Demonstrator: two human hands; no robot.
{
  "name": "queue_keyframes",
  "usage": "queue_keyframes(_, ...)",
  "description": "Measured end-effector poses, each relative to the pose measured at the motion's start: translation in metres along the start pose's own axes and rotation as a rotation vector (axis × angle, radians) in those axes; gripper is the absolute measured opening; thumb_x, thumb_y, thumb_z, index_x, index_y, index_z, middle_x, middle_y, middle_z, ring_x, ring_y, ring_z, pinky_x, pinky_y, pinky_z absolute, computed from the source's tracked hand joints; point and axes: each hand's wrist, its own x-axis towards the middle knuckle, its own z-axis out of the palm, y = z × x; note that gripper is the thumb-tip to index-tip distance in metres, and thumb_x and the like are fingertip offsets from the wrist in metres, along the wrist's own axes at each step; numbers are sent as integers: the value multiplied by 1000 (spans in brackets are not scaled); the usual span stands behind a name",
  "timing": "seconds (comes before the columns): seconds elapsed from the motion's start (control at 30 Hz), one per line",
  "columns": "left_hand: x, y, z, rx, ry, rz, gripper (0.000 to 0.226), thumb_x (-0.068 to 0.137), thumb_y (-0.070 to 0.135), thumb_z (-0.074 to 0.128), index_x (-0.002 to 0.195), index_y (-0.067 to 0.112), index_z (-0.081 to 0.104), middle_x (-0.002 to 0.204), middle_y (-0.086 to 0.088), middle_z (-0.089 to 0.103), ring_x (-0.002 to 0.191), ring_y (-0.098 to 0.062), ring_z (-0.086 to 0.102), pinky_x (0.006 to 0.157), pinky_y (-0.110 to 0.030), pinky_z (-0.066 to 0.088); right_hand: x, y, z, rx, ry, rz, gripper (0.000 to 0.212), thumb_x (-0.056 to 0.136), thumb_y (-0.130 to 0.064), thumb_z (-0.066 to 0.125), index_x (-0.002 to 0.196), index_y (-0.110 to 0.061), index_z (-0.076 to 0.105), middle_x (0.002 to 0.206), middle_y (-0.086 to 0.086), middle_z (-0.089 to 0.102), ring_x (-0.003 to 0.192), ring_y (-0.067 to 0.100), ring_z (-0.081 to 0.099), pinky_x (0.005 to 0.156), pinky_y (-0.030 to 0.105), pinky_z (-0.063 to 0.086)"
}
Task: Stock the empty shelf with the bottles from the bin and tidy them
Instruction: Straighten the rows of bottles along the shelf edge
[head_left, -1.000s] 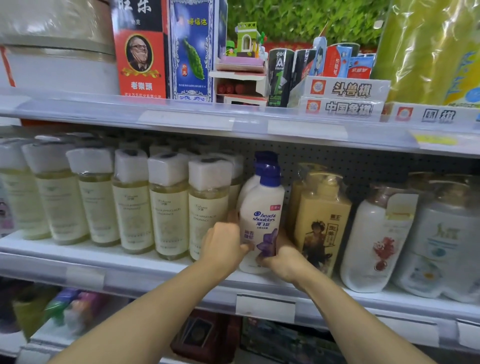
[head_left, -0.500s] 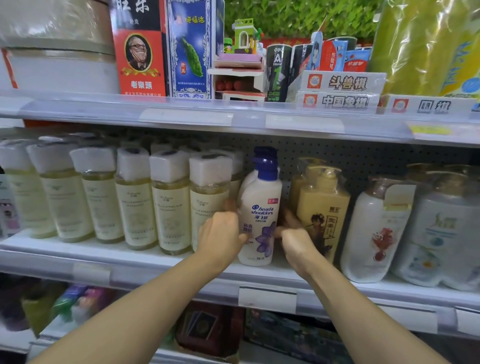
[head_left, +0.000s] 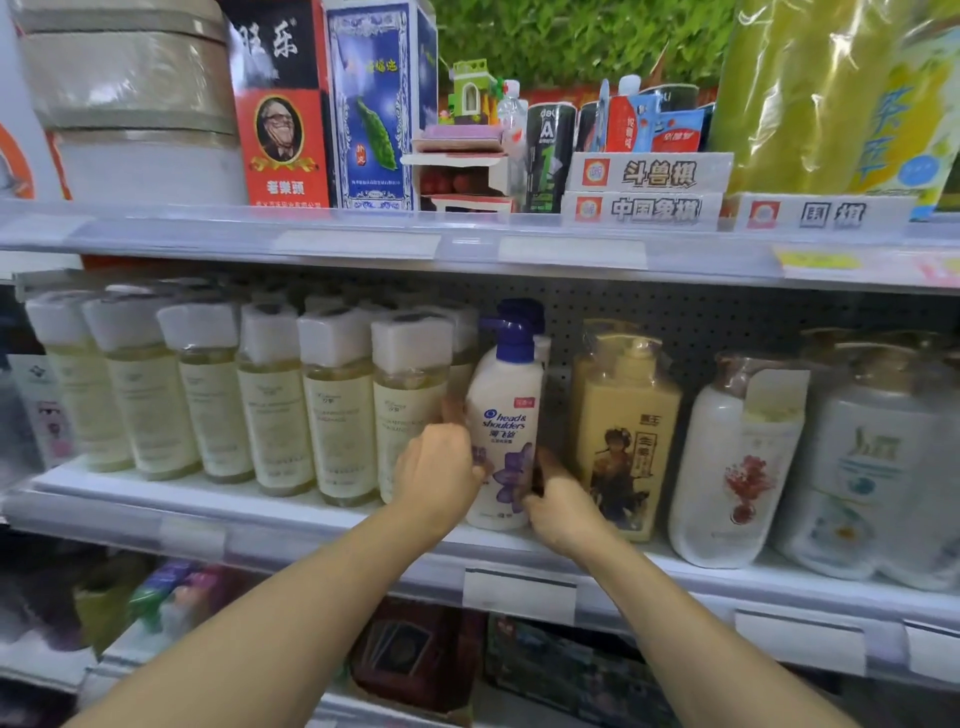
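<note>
Both hands are up at the middle shelf (head_left: 291, 506), closed around the lower half of a white shampoo bottle (head_left: 506, 415) with a blue pump top and a purple flower on its label. The left hand (head_left: 439, 475) wraps the bottle's left side, fingers curled behind it; the right hand (head_left: 561, 506) grips the lower right edge, thumb at the front. The bottle stands upright between them, its base on the shelf board or just touching it; I cannot tell which.

Just left of the left hand runs a row of pale yellow bottles (head_left: 337, 410) with white square caps, the nearest one touching or almost touching that hand. Just right of the right hand stands a yellow pump bottle (head_left: 623, 431) wrapped in clear film, and further right of it a white pump bottle (head_left: 737, 467) with a red flower print, then more white ones, blurred.

Above the hands, the upper shelf (head_left: 571, 252) carries a red and black box (head_left: 283, 104), a blue box (head_left: 379, 104) and white game boxes (head_left: 649, 187)
</note>
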Motion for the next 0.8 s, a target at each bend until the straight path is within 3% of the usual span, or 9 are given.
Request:
queue_keyframes(0.1, -5, 3, 0, -9, 8, -18, 31, 86, 29, 66, 105, 8, 54, 100, -11, 65, 95, -31, 63, 76, -37, 52, -7, -2, -2, -20, 71, -22, 41, 92, -18, 56, 132, -20, 44, 125, 5, 60, 108, 21, 57, 90, 32, 47)
queue_keyframes(0.17, -11, 7, -2, -9, 49, -27, 43, 85, 32, 66, 115, 10, 45, 106, -10, 61, 101, -31, 61, 80, -40, 51, -19, -3, -7, -43, 219, -36, 33, 92, -22, 58, 124, -17, 50, 119, 3, 60, 102, 17, 57, 81, 25, 45)
queue_keyframes(0.27, -17, 14, -6, -9, 128, 9, 54, 87, 36, 64, 125, 13, 34, 115, -7, 55, 103, -27, 59, 81, -37, 48, -40, 3, -24, -111, 496, -105, 36, 92, -21, 59, 125, -14, 47, 121, 2, 50, 111, 17, 50, 86, 23, 40)
queue_keyframes(0.33, -22, 21, -7, -12, 157, 69, 50, 88, 37, 62, 122, 16, 32, 116, -4, 54, 100, -24, 59, 77, -35, 48, -48, 10, -35, -98, 589, -102, 42, 90, -15, 60, 127, -12, 40, 128, 5, 40, 116, 19, 46, 89, 24, 38)
queue_keyframes(0.43, -29, 35, -5, 12, 149, 130, 49, 90, 36, 59, 124, 17, 30, 122, -3, 51, 104, -23, 59, 76, -32, 46, -53, 15, -40, -136, 538, -40, 50, 90, -13, 60, 130, -11, 32, 137, 9, 29, 119, 21, 46, 90, 26, 42)
queue_keyframes(0.6, -35, 50, 3, 2, 119, 165, 47, 90, 38, 59, 124, 19, 31, 119, 0, 53, 101, -20, 59, 78, -31, 49, -59, 17, -49, -107, 558, -41, 53, 90, -12, 59, 134, -11, 29, 137, 6, 31, 122, 20, 42, 95, 26, 40)
queue_keyframes(0.8, -31, 65, 6, 9, 109, 137, 42, 91, 38, 59, 120, 18, 37, 115, 0, 57, 100, -17, 59, 69, -23, 38, -58, 16, -76, -113, 556, -132, 44, 90, -13, 59, 127, -14, 34, 125, 3, 40, 99, 6, 35, 84, 19, 34)
